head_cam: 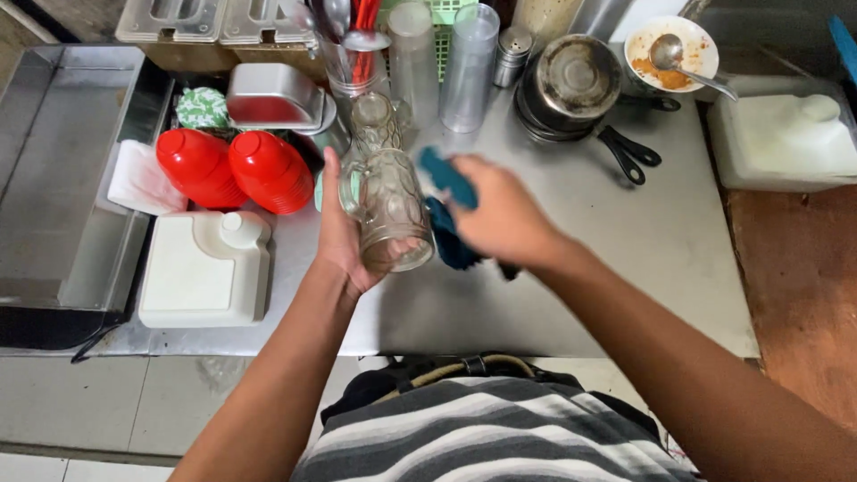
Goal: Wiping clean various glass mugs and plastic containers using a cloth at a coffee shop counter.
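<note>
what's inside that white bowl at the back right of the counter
The white bowl holds a metal spoon and orange-brown residue. Whatever lies beneath the spoon's scoop is covered.

mug [390,210] left of cloth [449,210]

Your left hand [344,236] gripped a glass mug [390,210], fingers behind it; your right hand [502,217] pressed a blue cloth [449,207] against its side.
</note>
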